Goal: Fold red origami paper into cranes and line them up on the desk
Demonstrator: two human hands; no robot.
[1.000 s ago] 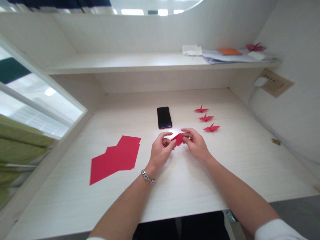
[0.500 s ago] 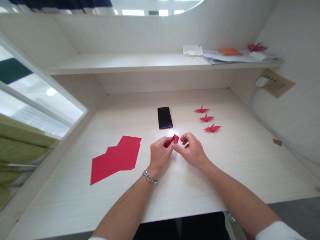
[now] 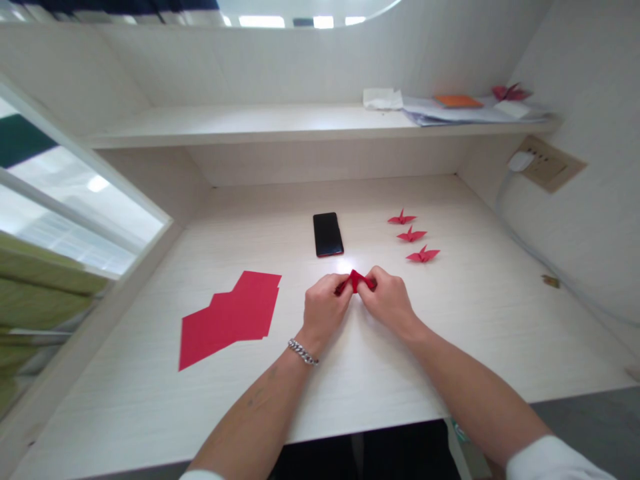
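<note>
A folded piece of red paper (image 3: 355,281) is pinched between my two hands above the middle of the desk. My left hand (image 3: 325,303) is closed on its left side, and my right hand (image 3: 387,299) grips its right side. The fingers hide part of the folds. To the left lie overlapping sheets of red paper (image 3: 233,313), flat on the desk. Beyond my right hand, three red paper cranes stand in a slanting row: a near crane (image 3: 424,255), a middle crane (image 3: 411,235) and a far crane (image 3: 401,218).
A black phone (image 3: 328,235) lies just beyond my hands. Above the desk runs a shelf (image 3: 240,123) bearing papers (image 3: 425,113), an orange item (image 3: 458,101) and a larger red folded-paper piece (image 3: 511,92). A white plug (image 3: 521,161) with its cable (image 3: 530,250) is at the right wall.
My right hand has moved left and taken hold of the folded paper's right side. The paper now spreads between both hands with a point upward. The view has shifted slightly.
</note>
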